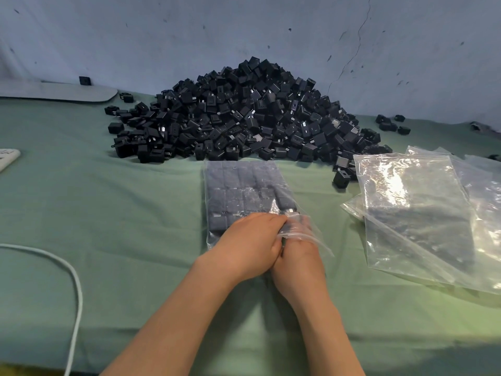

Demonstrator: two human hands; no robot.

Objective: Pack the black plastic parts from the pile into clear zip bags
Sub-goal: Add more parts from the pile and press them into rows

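Forearms: two bare arms reach in from 6 o'clock and meet at the centre of the green cloth (108, 199).
Left hand (249, 240): lies over the near end of the zip bag (252, 183), fingers bent, gripping the crumpled plastic at its mouth.
Right hand (298, 256): touching the left hand, its fingers (301, 223) pushed inside the bag mouth and blurred by the plastic; cannot tell whether they grasp anything.
Zip bag: flat at the centre, mouth toward the person, holding black plastic parts (230, 202) set in neat rows.
Pile (244, 115): large heap of black parts at 12 o'clock, against the grey wall (244, 28), just beyond the bag.
Empty bags (412, 213): loose clear stack at 3 o'clock.
Cable (76, 280): white, curving at 8 o'clock.
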